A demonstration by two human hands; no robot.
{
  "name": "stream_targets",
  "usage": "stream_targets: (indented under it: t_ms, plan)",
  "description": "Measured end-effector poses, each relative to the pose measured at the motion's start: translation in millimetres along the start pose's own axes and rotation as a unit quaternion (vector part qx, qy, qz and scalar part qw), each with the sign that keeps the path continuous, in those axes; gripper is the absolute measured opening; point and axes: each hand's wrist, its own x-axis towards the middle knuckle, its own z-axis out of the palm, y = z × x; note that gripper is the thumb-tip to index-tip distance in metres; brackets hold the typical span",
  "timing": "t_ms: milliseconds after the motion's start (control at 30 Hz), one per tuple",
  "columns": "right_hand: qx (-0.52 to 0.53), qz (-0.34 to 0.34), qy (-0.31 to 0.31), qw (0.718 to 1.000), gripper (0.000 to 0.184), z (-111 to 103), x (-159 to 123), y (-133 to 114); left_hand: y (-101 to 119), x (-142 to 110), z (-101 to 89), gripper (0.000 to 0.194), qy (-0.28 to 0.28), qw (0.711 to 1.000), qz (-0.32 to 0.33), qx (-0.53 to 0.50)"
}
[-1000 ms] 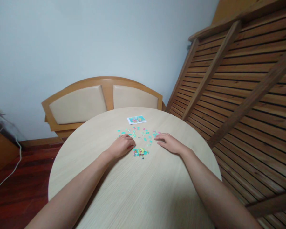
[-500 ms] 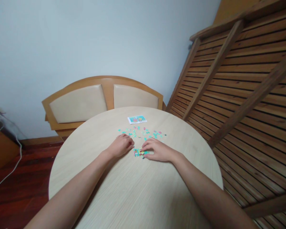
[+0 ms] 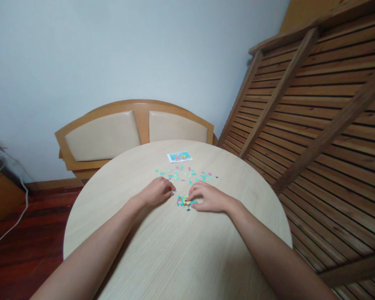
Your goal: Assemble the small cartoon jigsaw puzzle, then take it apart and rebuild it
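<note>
A small joined section of jigsaw puzzle (image 3: 180, 201), turquoise with yellow and pink cartoon parts, lies on the round table in front of me. My right hand (image 3: 211, 197) grips its right end, the thumb at the near side and the fingers bent over the top, hiding part of it. To the left, my left hand (image 3: 156, 192) pinches a small light puzzle piece (image 3: 174, 191) between thumb and fingertips, slightly apart from the section. A small dark puzzle piece (image 3: 188, 209) shows at the section's near edge. Beyond both hands, several loose puzzle pieces (image 3: 203, 176) are scattered.
A reference picture card (image 3: 179, 156) lies at the back of the pale round table (image 3: 162, 258). Behind it stands a wooden headboard (image 3: 143, 121) with cream panels against the wall. A slatted wooden frame (image 3: 300, 104) leans at the right. A white cable (image 3: 26, 200) hangs at the left.
The joined puzzle section has shifted slightly right and towards me with my right hand. My left hand has drawn back a little to the left, uncovering the piece in its fingertips.
</note>
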Motion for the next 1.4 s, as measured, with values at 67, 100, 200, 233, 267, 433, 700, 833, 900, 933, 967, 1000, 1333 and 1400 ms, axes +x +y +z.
stream_targets:
  t_ms: [67,100,200,233,267,433,700,833,900,933,967,1000,1333,1400]
  plan:
    - [0.0,-0.001,0.003,1.0,0.023,1,0,0,0,-1,-1.3,0.019,-0.013,1.0,-0.008,-0.014]
    - [0.0,-0.001,0.004,1.0,0.023,1,0,0,0,-1,-2.4,0.02,-0.02,0.999,-0.011,-0.022]
    - [-0.002,0.004,0.007,1.0,0.023,1,0,2,-1,-3,-6.0,0.019,-0.043,0.998,-0.011,-0.034]
    - [-0.003,0.007,0.009,1.0,0.022,2,0,3,-1,-4,-7.1,0.018,-0.047,0.998,-0.009,-0.033]
    - [-0.005,0.013,0.011,1.0,0.022,2,-1,4,-1,-5,-8.2,0.017,-0.051,0.998,-0.005,-0.029]
    - [-0.023,0.04,0.026,0.999,0.021,1,-2,9,5,-6,-12.6,0.008,-0.072,0.997,0.005,-0.002]
    - [-0.032,0.048,0.034,0.998,0.021,3,-1,9,27,-3,-10.3,0.012,-0.066,0.995,0.069,-0.034]
    - [-0.032,0.044,0.034,0.998,0.021,3,-1,9,33,-1,-7.9,0.013,-0.05,0.996,0.067,-0.022]
    - [-0.032,0.044,0.034,0.998,0.022,3,-1,10,34,-1,-8.4,0.013,-0.05,0.996,0.068,-0.023]
    - [-0.031,0.044,0.034,0.998,0.022,4,-1,10,33,-1,-8.8,0.013,-0.054,0.996,0.07,-0.027]
    - [-0.031,0.044,0.035,0.998,0.022,4,-1,11,32,-1,-9.2,0.012,-0.061,0.995,0.072,-0.034]
    - [-0.031,0.044,0.035,0.998,0.022,4,-1,11,31,-1,-9.5,0.011,-0.069,0.994,0.073,-0.042]
    - [-0.033,0.043,0.037,0.998,0.023,4,-2,13,25,-2,-3.9,0.011,-0.066,0.993,0.088,-0.046]
    - [-0.032,0.041,0.037,0.998,0.022,4,-2,13,25,-1,-3.6,0.012,-0.059,0.993,0.091,-0.042]
